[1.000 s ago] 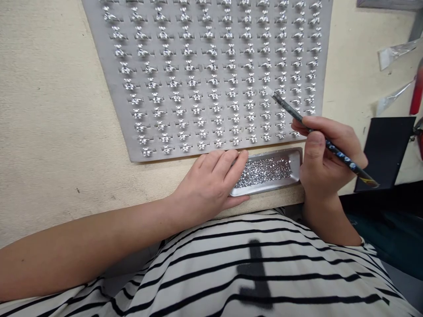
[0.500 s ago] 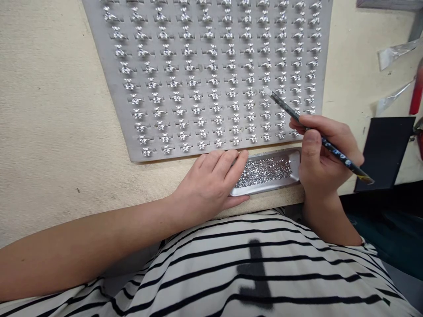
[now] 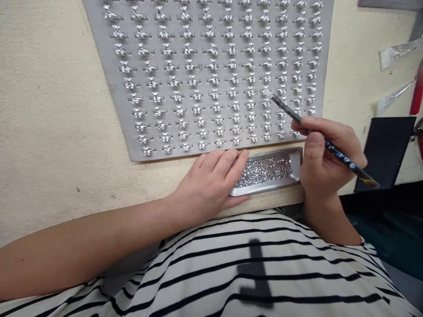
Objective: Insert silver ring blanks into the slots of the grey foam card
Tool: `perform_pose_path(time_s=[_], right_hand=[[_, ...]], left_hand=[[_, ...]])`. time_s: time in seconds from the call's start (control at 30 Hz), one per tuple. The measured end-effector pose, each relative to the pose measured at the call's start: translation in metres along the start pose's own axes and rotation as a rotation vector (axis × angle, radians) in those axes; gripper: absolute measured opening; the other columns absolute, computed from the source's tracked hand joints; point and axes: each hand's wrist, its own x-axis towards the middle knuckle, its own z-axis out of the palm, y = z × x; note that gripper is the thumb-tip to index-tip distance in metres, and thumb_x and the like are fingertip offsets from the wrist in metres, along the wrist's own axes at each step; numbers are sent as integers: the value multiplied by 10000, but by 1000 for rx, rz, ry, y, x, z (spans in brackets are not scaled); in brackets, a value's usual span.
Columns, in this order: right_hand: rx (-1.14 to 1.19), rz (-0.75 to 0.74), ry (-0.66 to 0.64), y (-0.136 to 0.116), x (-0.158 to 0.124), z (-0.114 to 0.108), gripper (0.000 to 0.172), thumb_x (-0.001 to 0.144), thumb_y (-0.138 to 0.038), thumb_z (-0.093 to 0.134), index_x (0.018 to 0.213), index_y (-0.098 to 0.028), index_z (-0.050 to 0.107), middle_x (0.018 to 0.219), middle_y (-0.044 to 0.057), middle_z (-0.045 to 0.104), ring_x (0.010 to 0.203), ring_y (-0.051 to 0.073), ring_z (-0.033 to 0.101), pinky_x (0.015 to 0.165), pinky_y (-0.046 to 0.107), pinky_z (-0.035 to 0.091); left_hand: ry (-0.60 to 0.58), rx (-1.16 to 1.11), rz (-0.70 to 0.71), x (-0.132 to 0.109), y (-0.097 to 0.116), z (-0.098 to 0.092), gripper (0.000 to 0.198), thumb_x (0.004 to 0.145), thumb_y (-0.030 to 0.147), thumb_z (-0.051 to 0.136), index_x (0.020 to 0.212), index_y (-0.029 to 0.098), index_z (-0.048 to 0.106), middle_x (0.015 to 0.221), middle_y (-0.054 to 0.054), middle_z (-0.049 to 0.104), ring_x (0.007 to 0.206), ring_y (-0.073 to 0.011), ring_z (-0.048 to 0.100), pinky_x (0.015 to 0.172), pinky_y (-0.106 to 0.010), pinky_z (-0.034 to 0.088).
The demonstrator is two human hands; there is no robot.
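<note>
My right hand (image 3: 330, 154) pinches a dark pencil-like stick (image 3: 291, 112) with a pale tip, which points at a ring in the lower right part of a grey ring board (image 3: 120, 127). Rows of silver rings (image 3: 197, 94) with small bear-shaped tops stand in the board's slots. My left hand (image 3: 211, 182) is closed over the left end of a shallow metal tray (image 3: 264, 189), thumb along the near side and fingers along the far side. Many tiny sparkling stones (image 3: 267, 171) lie in this tray. Whether the stick's tip touches a ring I cannot tell.
The cream table (image 3: 59, 132) has its front edge close to my striped shirt (image 3: 211, 264). To the right lie a dark flat pad (image 3: 385, 149), small clear plastic bags (image 3: 396, 55) and a red object (image 3: 417, 92). A grey-purple edge (image 3: 390, 4) shows at top right.
My right hand and the stick have shifted slightly to the right and down, the tip staying near the same ring. My left hand stays in place on the tray.
</note>
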Motion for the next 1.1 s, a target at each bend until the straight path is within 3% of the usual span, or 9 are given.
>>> perform_pose_path(time_s=[0.33, 0.6, 1.1], right_hand=[[-7, 2, -5, 1, 0, 1, 297, 985, -154, 581, 1215, -258, 737, 1104, -40, 764, 971, 185, 769, 864, 413, 651], [52, -43, 97, 5, 0, 6, 273, 1005, -189, 567, 1206, -247, 744, 1078, -38, 759, 914, 143, 766, 794, 338, 656], [-11, 29, 43, -1, 0, 3, 245, 994, -216, 581, 1159, -259, 756, 1035, -32, 773, 906, 182, 773, 817, 404, 651]], left_hand=[[-2, -3, 1, 0, 0, 1, 755, 981, 553, 606, 1434, -44, 513, 1266, -236, 654, 1149, -336, 588, 933, -431, 501], [8, -5, 3, -1, -1, 1, 760, 973, 555, 618, 1428, -46, 519, 1264, -237, 656, 1142, -336, 587, 931, -430, 501], [-19, -14, -5, 0, 0, -1, 741, 993, 536, 590, 1444, -46, 511, 1278, -248, 652, 1165, -337, 590, 965, -430, 496]])
